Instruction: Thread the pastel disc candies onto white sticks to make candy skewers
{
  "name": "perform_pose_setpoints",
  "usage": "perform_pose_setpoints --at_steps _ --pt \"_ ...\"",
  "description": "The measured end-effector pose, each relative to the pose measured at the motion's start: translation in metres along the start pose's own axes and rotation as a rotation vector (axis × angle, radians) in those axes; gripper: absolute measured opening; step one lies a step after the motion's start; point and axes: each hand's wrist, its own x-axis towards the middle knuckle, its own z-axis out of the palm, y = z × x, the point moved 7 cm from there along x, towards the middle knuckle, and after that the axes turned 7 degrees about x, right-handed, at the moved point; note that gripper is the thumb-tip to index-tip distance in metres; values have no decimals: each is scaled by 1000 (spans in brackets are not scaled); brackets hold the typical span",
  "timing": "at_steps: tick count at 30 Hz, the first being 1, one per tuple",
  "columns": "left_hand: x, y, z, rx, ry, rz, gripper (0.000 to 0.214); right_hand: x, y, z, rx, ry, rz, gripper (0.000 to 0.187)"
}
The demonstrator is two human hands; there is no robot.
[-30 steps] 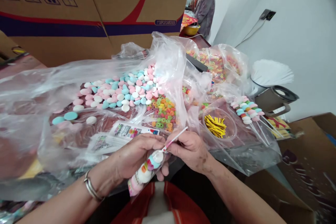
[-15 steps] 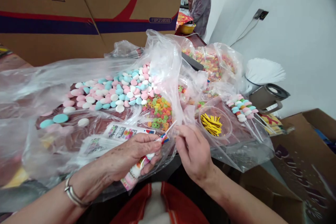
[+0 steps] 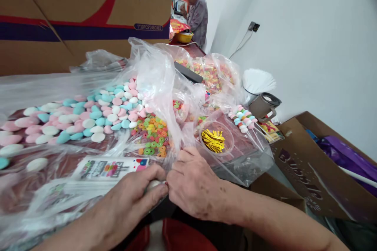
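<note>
My left hand (image 3: 137, 194) is closed, thumb over fingers, on a wrapped candy stick (image 3: 153, 184); only a pale bit of it shows and the rest is hidden. Pressed up against it, my right hand (image 3: 196, 186) is curled into a fist, knuckles up, and what its fingers hold is out of sight. Flat printed candy bags (image 3: 110, 168) lie just beyond my left hand. Past my right hand sits a clear round tub (image 3: 233, 141) of gold twist ties (image 3: 212, 141).
Pastel candies (image 3: 79, 119) and small coloured candy rings (image 3: 153, 137) lie on plastic sheeting (image 3: 153, 74). Candy skewers (image 3: 244, 119) rest near a grey mug (image 3: 264, 106). A large carton (image 3: 97, 4) stands behind, an open box (image 3: 312, 172) at right. A person (image 3: 198, 15) works farther back.
My right hand has come in against my left and closed into a fist. The candy stick and its printed wrapper, plainly visible before, are now mostly covered. The view has swung right.
</note>
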Motion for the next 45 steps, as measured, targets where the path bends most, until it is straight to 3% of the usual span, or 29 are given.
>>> perform_pose_setpoints --at_steps 3,5,7,9,12,15,19,24,29,34,37,45 --pt "-7 29 -5 364 202 397 15 0 9 -4 143 -65 109 31" --pt "-12 34 -6 413 246 490 20 -4 21 -18 228 -60 151 32" --pt "-10 28 -16 352 294 373 17 -11 44 -35 229 -37 257 31" --pt "-6 17 -26 218 332 165 17 -26 78 -47 76 -87 456 31" --pt "0 9 -30 -47 325 -13 27 -51 123 -44 -277 -379 718 23" --pt "5 8 -22 -276 282 -87 32 -63 144 -28 -435 -596 792 26" --pt "4 1 -10 -436 213 -228 37 -61 151 -12 -416 -655 777 27" --pt "-1 -17 -7 -482 189 -349 41 -60 146 -25 -366 -579 775 31" --pt "1 -27 -4 -547 158 -359 43 -65 143 -41 -353 -551 873 30" --pt "0 -17 -2 -565 180 -359 39 -64 141 -23 -385 -615 709 27" --pt "-2 -12 0 -586 185 -367 38 -63 143 -16 -385 -650 688 29" --pt "-1 -13 -2 -629 185 -349 43 -61 144 -44 -331 -536 847 30"
